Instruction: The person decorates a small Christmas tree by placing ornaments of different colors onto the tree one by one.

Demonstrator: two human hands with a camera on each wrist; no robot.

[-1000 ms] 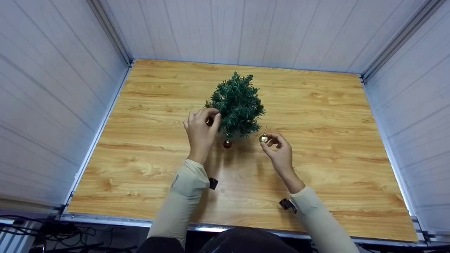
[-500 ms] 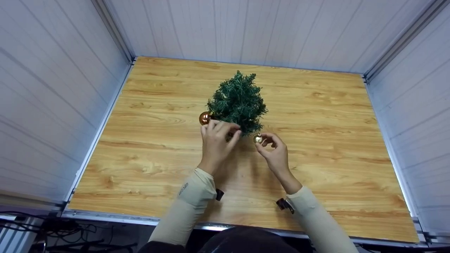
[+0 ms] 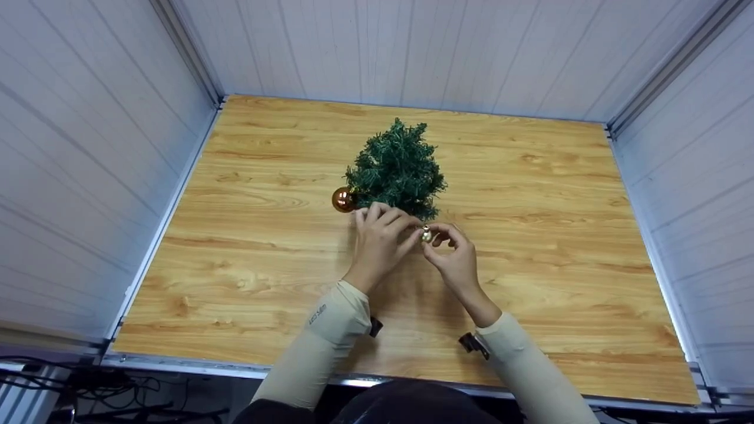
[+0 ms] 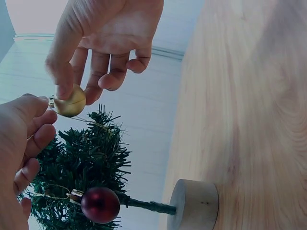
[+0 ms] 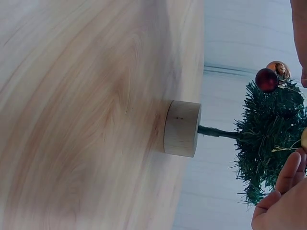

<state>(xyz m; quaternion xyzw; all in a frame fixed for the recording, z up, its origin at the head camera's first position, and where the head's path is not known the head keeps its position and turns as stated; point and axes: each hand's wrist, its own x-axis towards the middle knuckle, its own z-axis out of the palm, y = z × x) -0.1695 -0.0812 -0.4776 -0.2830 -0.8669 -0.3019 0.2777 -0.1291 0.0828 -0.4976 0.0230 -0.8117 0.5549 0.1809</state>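
A small gold Christmas ball (image 4: 70,101) is between my two hands, in front of the green artificial Christmas tree (image 3: 397,168). My right hand (image 3: 458,260) pinches the ball between thumb and fingers. From the other side my left hand (image 3: 379,246) has its thumb and forefinger at the metal cap, pinching there. A thin gold string trails off the ball across the branches. On the tree's left side hangs a shiny copper-coloured ball (image 3: 343,200). A dark red ball (image 4: 100,205) dangles from the front branches in the left wrist view; my left hand hides it in the head view.
The tree's thin trunk stands on a round wooden base (image 5: 182,128) on the wood-grain table (image 3: 565,282). White panel walls (image 3: 377,53) enclose the table at the back and both sides. Black cables (image 3: 123,383) lie below the table's front left corner.
My left hand has left the copper ball and moved right and nearer, reaching the gold ball. My right hand has shifted slightly left with the gold ball. The copper ball now shows fully.
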